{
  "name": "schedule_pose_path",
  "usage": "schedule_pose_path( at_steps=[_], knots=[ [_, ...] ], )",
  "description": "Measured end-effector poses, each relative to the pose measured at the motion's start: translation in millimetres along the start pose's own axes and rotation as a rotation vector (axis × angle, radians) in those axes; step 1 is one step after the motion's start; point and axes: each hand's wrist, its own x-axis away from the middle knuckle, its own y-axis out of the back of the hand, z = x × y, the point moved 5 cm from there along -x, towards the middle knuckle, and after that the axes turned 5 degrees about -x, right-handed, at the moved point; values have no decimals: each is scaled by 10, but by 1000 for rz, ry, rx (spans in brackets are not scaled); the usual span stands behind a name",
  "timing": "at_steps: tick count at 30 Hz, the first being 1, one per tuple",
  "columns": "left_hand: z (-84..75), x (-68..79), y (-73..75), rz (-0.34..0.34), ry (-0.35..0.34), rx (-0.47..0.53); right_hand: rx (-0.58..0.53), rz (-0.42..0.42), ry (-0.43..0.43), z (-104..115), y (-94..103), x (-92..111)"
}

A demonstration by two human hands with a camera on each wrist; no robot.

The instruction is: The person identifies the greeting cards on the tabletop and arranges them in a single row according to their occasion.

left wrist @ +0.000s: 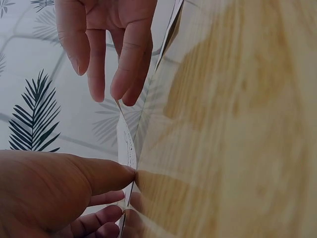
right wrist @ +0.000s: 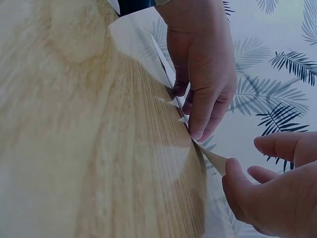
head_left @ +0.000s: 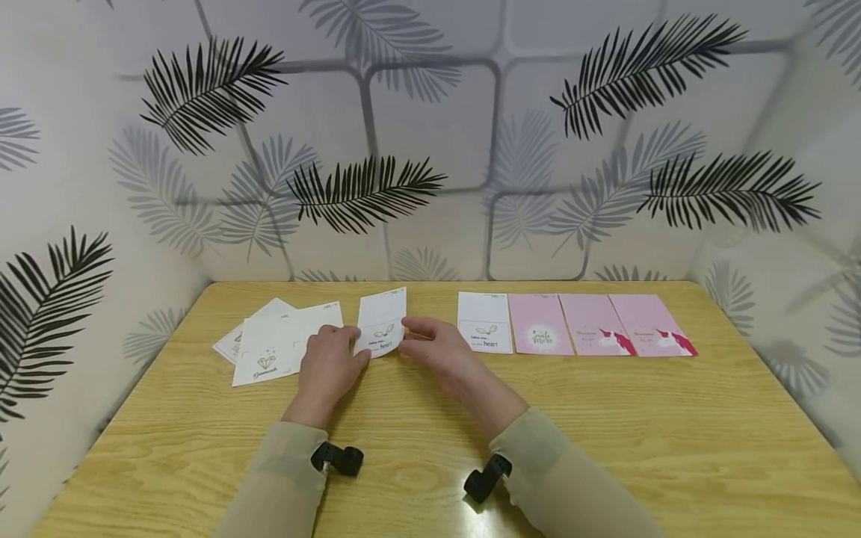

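In the head view a white card [head_left: 382, 329] with a gold winged motif and the word "heart" lies between the two hands, its right side raised in a slight curve. My left hand [head_left: 331, 362] rests at its left edge, thumb on the near corner; in the right wrist view these fingers [right wrist: 202, 116] point down onto the paper. My right hand [head_left: 437, 350] is at the opposite edge with thumb and fingers apart, and the paper's raised edge meets a fingertip [right wrist: 232, 167]. Left of the left hand, a wide white card [head_left: 282, 340] with a gold diamond overlaps another white card [head_left: 232, 345].
Right of the hands stand in a row a matching white heart card [head_left: 484, 321], a pink card with white lettering [head_left: 541, 323], and two pink cards with a magenta figure [head_left: 595, 323]. All lie on the wooden table [head_left: 417, 478]. A leaf-patterned wall [head_left: 444, 224] rises behind.
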Motion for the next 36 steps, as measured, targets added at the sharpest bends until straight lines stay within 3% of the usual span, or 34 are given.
schedule_pose_path(
  at_steps=[14,20,26,36],
  knots=[
    [3,-9,17,-21,-13,33,169,-14,-31,-7,-16,20],
    [-25,-13,111,-58,-23,75,130,-35,-35,34,0,27],
    [-65,-2,187,-53,-8,151,81,-26,0,121,58,82],
    [-313,-81,226,-73,-13,222,70,-36,41,227,296,176]
  ],
)
